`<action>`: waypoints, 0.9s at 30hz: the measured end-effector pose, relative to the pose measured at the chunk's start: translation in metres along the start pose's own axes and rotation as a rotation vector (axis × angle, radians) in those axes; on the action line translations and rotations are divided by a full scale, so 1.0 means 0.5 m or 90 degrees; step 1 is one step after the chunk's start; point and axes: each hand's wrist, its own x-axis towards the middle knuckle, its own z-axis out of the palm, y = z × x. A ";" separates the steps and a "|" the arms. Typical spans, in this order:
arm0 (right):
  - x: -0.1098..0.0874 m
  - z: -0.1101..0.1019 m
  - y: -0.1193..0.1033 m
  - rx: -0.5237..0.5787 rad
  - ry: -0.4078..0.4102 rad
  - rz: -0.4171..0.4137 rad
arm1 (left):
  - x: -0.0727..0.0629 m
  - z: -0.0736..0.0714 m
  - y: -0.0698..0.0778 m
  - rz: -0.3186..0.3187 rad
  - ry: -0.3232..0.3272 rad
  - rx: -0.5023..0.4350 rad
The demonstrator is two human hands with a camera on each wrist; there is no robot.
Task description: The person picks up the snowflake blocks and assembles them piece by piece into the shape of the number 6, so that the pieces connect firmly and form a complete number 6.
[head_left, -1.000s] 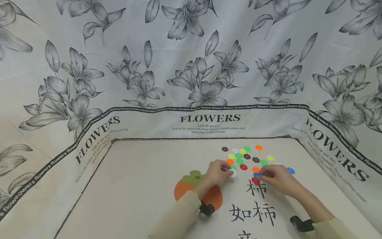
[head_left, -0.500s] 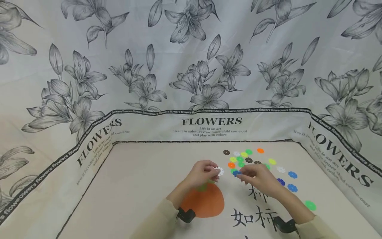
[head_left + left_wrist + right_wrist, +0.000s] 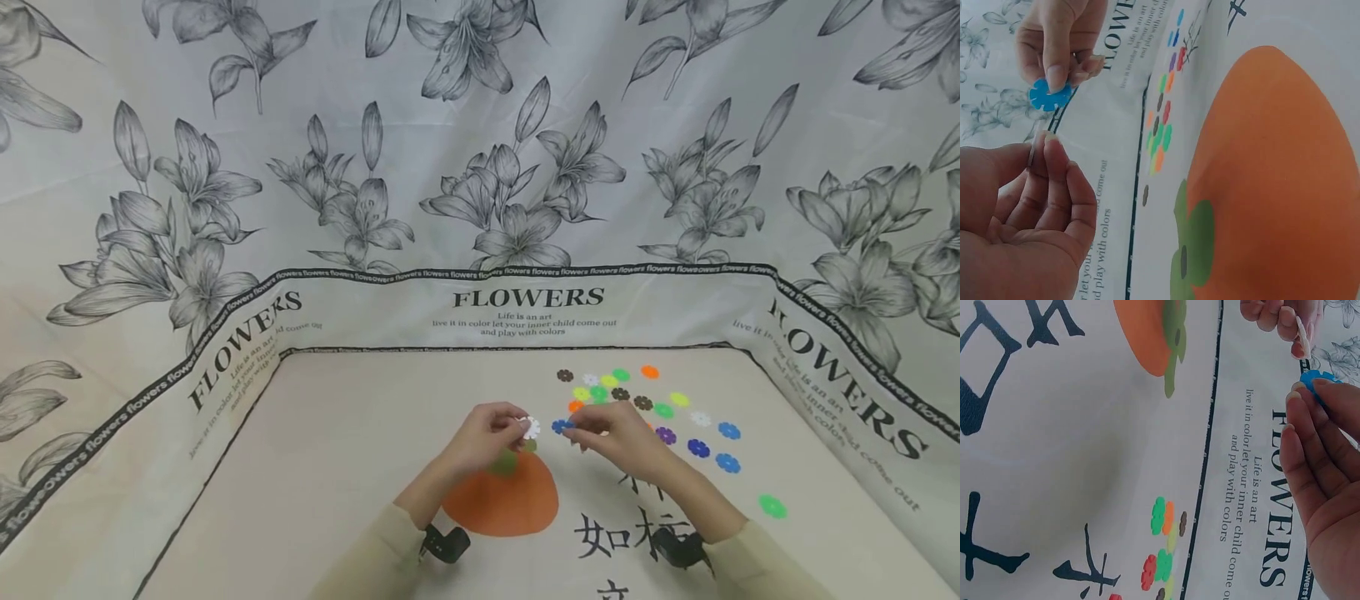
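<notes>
My left hand (image 3: 480, 437) pinches a white snowflake disc (image 3: 532, 428) between thumb and forefinger, above the printed orange persimmon (image 3: 502, 504). Facing it from the right, my right hand (image 3: 618, 433) pinches a blue snowflake disc (image 3: 561, 427) by its edge. A small gap separates the two discs. In the left wrist view the blue disc (image 3: 1047, 97) shows its flat, notched face, and the white one is edge-on between the fingertips. The right wrist view shows the white disc (image 3: 1303, 339) edge-on, just beyond the blue one.
Several loose snowflake discs lie scattered on the cloth-covered table at the back right, among them brown (image 3: 565, 376), orange (image 3: 649, 372) and purple (image 3: 666, 436) ones. A green disc (image 3: 772, 506) lies apart, nearer the right side. A floral curtain (image 3: 517, 192) encloses the table.
My right hand has lifted the blue disc from the scattered discs and carried it left. My left hand has moved left with the white disc, and the two discs are now close together.
</notes>
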 end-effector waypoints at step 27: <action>0.038 0.056 -0.019 0.044 -0.024 -0.104 | -0.031 -0.020 -0.011 -0.020 -0.023 -0.049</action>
